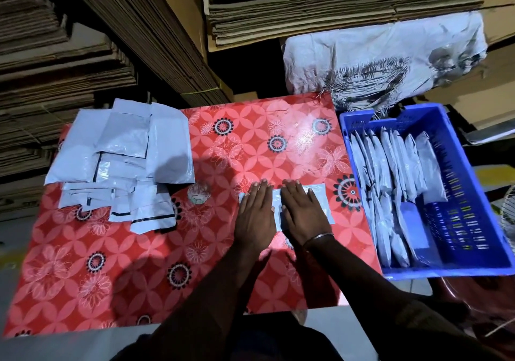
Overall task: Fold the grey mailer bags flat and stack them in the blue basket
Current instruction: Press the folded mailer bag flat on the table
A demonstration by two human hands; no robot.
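Forearms are reaching in from the bottom edge toward the middle of the desk (pixel 111 263), which is wearing a red floral oilcloth. Going from the left, a loose pile of unfolded grey mailer bags (pixel 119 160) is lying on the far left part of the desk, overlapping one another at odd angles, some showing dark edge strips. Just right of that pile a small crumpled scrap (pixel 198 192) is sitting on the cloth. Further right, the left hand (pixel 255 216) is pressing palm-down, fingers straight and together, on the left half of a single mailer bag (pixel 317 193), while the right hand (pixel 303 214), a thin bangle at its wrist, is lying flat on the right half; neither hand is gripping anything, both are smoothing. At the far right, just off the desk edge, the blue basket (pixel 473 193) is holding two rows of folded bags (pixel 390 171) standing on edge in its left half, with its right half showing bare slotted floor. Judging by this, the job is looking roughly midway: many bags are packed, one is being flattened, and a sizeable pile is waiting. No brand, label or readable writing is showing anywhere on bags or basket.
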